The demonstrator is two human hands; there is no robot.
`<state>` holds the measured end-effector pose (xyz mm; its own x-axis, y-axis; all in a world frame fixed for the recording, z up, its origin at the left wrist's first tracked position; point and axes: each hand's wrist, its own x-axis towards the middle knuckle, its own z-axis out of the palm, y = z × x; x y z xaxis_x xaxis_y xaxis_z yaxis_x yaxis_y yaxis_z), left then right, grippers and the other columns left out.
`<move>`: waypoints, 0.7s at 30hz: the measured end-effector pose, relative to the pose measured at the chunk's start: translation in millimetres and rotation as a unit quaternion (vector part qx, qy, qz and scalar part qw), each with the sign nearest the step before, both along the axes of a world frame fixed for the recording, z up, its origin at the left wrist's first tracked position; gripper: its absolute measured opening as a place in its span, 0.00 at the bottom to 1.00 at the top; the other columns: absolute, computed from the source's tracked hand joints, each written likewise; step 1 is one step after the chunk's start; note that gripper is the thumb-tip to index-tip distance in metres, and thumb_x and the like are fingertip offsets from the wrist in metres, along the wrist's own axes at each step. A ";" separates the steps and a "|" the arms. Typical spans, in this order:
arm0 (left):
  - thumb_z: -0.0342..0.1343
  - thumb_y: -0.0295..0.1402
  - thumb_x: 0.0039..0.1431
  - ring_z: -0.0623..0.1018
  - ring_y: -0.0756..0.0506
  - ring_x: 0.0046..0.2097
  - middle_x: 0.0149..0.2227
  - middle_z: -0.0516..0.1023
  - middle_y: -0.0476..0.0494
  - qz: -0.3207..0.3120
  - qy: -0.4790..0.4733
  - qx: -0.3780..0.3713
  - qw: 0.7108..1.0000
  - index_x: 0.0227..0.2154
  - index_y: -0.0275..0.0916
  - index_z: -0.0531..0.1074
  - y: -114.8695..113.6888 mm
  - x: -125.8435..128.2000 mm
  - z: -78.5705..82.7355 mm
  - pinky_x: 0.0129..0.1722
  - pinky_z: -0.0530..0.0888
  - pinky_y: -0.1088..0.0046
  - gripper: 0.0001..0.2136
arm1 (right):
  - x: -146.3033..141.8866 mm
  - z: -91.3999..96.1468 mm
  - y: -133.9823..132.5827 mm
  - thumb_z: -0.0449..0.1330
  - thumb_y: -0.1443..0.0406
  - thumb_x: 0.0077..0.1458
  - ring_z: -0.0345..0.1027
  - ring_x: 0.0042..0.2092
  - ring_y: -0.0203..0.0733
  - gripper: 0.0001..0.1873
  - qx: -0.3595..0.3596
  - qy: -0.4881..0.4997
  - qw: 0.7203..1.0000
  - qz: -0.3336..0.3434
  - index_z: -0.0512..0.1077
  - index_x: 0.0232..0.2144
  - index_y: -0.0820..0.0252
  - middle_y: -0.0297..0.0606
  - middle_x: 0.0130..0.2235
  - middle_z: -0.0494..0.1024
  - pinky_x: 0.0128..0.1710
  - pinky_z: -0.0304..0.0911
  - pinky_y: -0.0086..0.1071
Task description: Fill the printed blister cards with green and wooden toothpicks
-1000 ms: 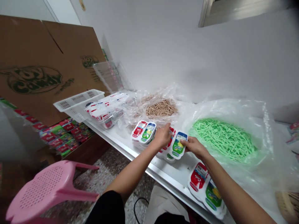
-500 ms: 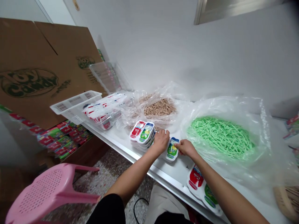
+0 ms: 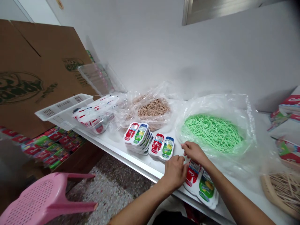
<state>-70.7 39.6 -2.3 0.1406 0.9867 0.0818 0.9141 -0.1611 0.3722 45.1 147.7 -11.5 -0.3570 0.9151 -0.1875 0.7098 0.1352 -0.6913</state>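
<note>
My left hand (image 3: 175,171) is closed, its curled fingertips at the upper left edge of a twin-lobed candy pack (image 3: 207,189) with a red cola half and a green half. What those fingers hold, if anything, is hidden. My right hand (image 3: 195,152) hovers just above the same pack, also closed; I cannot make out anything in its fingers. Left of my hands, a similar red and green pack (image 3: 161,147) lies flat on the table. Beside it stands a leaning stack of packs (image 3: 137,137).
Behind lie a plastic bag of green sticks (image 3: 213,132) and a bag of brown sticks (image 3: 153,107). Bagged packs (image 3: 96,109) and a white basket (image 3: 64,104) sit at the left. A tan bowl of sticks (image 3: 284,190) is at the right. A pink stool (image 3: 35,200) stands below.
Both hands have left the pack beside the stack, which now lies uncovered. They have moved toward the pack near the table's front edge. The view has shifted slightly right.
</note>
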 end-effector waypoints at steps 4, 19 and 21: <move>0.55 0.52 0.49 0.75 0.36 0.42 0.40 0.76 0.36 0.042 0.010 -0.124 0.991 0.41 0.36 0.69 16.7 16.4 -18.9 0.35 0.68 0.65 0.24 | 30.1 15.0 -13.0 0.45 0.55 0.58 0.67 0.25 0.37 0.19 0.035 -0.005 0.999 -0.004 0.66 0.23 0.58 0.33 0.23 0.76 0.26 0.55 0.28; 0.47 0.39 0.59 0.73 0.39 0.43 0.38 0.76 0.37 0.029 -0.021 -0.074 0.997 0.33 0.37 0.72 10.9 17.8 -4.9 0.42 0.65 0.64 0.12 | 98.3 -14.5 -50.2 0.50 0.48 0.56 0.70 0.39 0.49 0.23 0.102 -0.082 0.989 -0.063 0.69 0.43 0.57 0.41 0.38 0.77 0.36 0.62 0.37; 0.49 0.37 0.58 0.73 0.41 0.40 0.34 0.75 0.41 0.035 -0.116 -0.048 0.991 0.32 0.39 0.69 6.6 14.6 2.1 0.41 0.66 0.66 0.09 | 101.2 -12.6 -52.6 0.55 0.47 0.52 0.66 0.49 0.53 0.29 0.157 -0.034 0.984 -0.077 0.67 0.49 0.59 0.46 0.47 0.73 0.47 0.60 0.42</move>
